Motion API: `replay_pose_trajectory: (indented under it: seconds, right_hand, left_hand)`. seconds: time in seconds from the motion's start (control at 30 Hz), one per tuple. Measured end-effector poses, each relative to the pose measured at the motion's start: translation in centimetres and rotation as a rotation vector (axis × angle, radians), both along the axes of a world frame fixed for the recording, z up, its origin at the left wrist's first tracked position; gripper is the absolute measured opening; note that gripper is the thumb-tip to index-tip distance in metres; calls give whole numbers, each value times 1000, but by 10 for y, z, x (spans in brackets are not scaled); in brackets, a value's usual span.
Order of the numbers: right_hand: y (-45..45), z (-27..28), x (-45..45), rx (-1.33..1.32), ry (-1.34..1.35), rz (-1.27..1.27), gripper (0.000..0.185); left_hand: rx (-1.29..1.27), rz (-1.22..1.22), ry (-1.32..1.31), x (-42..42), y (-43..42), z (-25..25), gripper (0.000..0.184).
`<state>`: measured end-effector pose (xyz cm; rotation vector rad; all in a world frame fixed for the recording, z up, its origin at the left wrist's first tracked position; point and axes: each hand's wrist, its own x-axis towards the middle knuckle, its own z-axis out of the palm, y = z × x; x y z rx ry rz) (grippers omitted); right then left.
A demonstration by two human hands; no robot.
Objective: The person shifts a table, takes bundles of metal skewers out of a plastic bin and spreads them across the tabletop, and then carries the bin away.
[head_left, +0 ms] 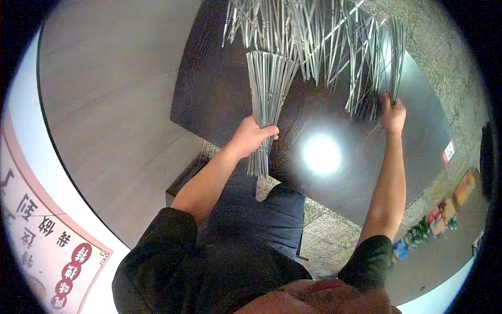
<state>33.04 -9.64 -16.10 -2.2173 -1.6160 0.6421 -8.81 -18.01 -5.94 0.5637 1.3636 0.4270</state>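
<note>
Along the far left, a pink and white sign (52, 251) bearing red circles and dark characters is being partly cut off by the rim of the view. Beside it, a broad grey surface (110, 104) with faint grain is being shown. Farther right, a thick bundle of thin metallic rods (267, 86) is being gripped near its lower part by the left hand (253, 137), whose fingers are being kept closed around it. The rods are being spread wider at the far end than at the near end, which is being held out toward the dark trousers (246, 214). Across the far side of the dark table (219, 94), many loose rods (308, 36) are being seen, lying at crossing angles. On the bare part nearer the person, a bright round glare (322, 153) is being reflected. Toward the right side, a thinner bundle (398, 57) is being clasped at its near end by the right hand (393, 114), just beside the loose rods. Beyond, a red and white label (448, 152) is being displayed at the table's edge, and colourful items (434, 220), too blurred to be identified, are being seen lower down.
</note>
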Motion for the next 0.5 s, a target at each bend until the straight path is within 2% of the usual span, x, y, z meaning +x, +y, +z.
replay_pose_trajectory:
  seconds: [0.1, 0.3, 0.5]
  right_hand:
    - [-16, 3, 27, -90, 19, -74, 37]
    - [-48, 1, 82, -95, 6, -129, 36]
    - [-80, 1, 130, 64, 33, -109, 32]
  left_hand:
    - [-7, -19, 3, 28, -2, 1, 22]
    - [-26, -100, 21, 72, -10, -6, 20]
    - [-25, -97, -22, 120, -15, -5, 17]
